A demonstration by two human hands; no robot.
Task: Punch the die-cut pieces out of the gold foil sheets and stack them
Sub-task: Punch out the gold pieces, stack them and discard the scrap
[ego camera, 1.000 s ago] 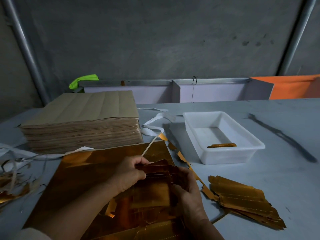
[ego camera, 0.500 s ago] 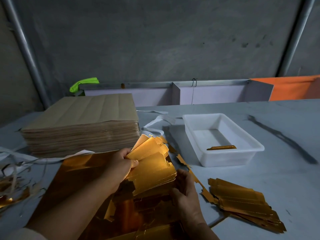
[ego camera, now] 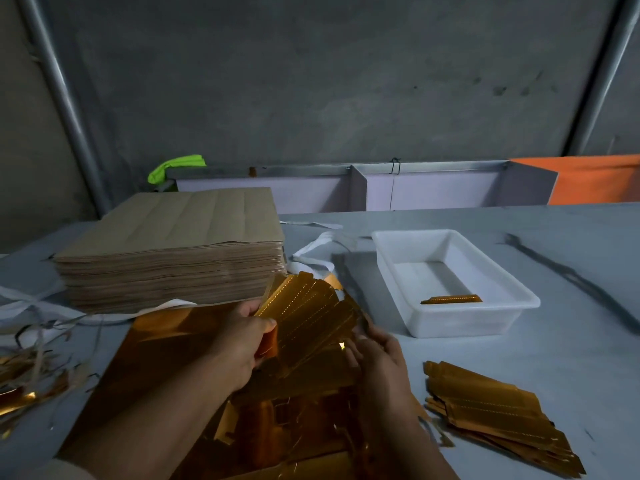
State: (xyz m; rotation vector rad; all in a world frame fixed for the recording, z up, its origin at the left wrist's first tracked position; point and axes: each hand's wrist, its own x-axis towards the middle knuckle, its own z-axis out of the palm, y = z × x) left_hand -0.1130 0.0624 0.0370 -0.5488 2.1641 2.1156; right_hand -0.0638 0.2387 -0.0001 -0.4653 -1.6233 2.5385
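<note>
**Square the fan of gold pieces before it goes on the pile**

The left hand is clamped on a bundle of punched gold pieces, thumb on top. The bundle is lifted clear of the foil sheet that lies directly under the grip. The pieces splay up and to the right like a fan. The right hand lies against the fan's lower right edge; I cannot tell whether its fingers pinch the pieces or only touch them.

The step appears to be gathering the fan. It would go best with the left pinch kept firm while the right hand pushes the splayed ends back into line, since thin foil should slide and crease easily.

Far left of the grip, scrap strips litter the table. Beyond the grip and to its left stands a tall stack of brown sheets, near the fan's tips. A white strap lies just past those tips and could snag them. To the right of the grip and further back is a white tray holding a single gold piece. Nearer, to the grip's right, a loose pile of punched pieces waits. The way from grip to pile looks open, though the pile is itself skewed.
</note>
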